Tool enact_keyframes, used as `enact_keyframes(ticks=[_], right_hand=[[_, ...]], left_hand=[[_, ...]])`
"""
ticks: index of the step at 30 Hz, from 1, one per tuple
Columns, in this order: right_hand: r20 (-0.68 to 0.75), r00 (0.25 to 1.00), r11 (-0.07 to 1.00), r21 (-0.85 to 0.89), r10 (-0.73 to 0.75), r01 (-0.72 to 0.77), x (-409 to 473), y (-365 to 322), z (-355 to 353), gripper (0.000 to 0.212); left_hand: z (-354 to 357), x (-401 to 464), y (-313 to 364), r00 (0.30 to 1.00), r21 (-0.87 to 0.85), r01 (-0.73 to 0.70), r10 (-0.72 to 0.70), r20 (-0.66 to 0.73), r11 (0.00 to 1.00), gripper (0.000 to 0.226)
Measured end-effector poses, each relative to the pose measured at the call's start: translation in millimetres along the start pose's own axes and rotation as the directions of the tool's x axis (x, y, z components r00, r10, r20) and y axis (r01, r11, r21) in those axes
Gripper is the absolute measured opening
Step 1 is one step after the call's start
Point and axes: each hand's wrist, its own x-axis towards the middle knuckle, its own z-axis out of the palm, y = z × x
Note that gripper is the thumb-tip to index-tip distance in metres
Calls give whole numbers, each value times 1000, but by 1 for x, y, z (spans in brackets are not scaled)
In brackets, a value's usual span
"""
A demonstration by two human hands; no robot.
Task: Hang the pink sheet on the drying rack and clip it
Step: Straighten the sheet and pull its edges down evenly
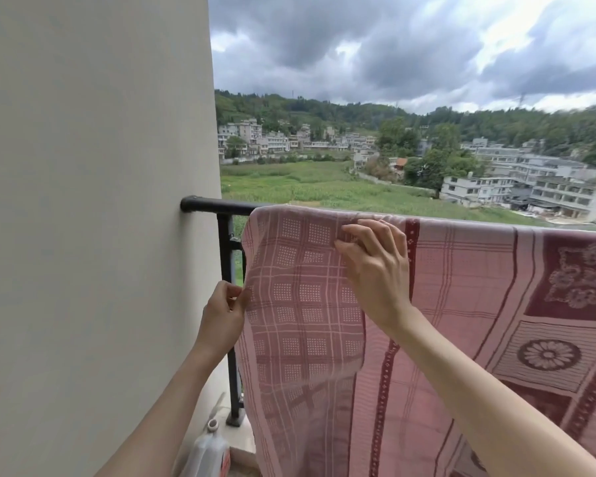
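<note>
Balcony, pink sheet (427, 304) over black railing (217, 205), grey wall (93, 201)

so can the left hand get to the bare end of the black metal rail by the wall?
Probably yes: left hand pinches the pink sheet's edge just below the black rail; nothing between.

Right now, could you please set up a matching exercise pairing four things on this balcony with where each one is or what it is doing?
Things:
1. left hand
2. right hand
3. black metal railing
4. clear plastic bottle

States:
A. fixed to the beige wall, carrying the cloth
B. standing on the floor by the post
C. pinching the side edge of the pink checked sheet
D. fingers on the sheet just below the rail

Pairs: 1-C, 2-D, 3-A, 4-B
</note>
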Motion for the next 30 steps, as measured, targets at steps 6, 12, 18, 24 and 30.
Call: enact_keyframes(ticks=[6, 12, 18, 24, 30], right_hand=[[159, 987, 998, 57, 10, -19, -43, -8, 1, 18], [538, 842, 992, 68, 54, -107, -144, -15, 4, 47], [767, 628, 946, 93, 132, -312, -255, -23, 13, 47], [937, 289, 787, 24, 198, -617, -382, -23, 25, 48], [959, -141, 329, -219, 244, -918, -522, -37, 48, 42]], left_hand=[[12, -17, -17, 994, -201, 105, -102, 28, 974, 27], [42, -62, -68, 960, -170, 203, -161, 230, 964, 19], [84, -114, -156, 894, -6, 346, -328, 304, 938, 9], [128, -183, -247, 818, 31, 537, -529, 226, 843, 41], [174, -268, -352, 795, 44, 605, -606, 4, 795, 37]])
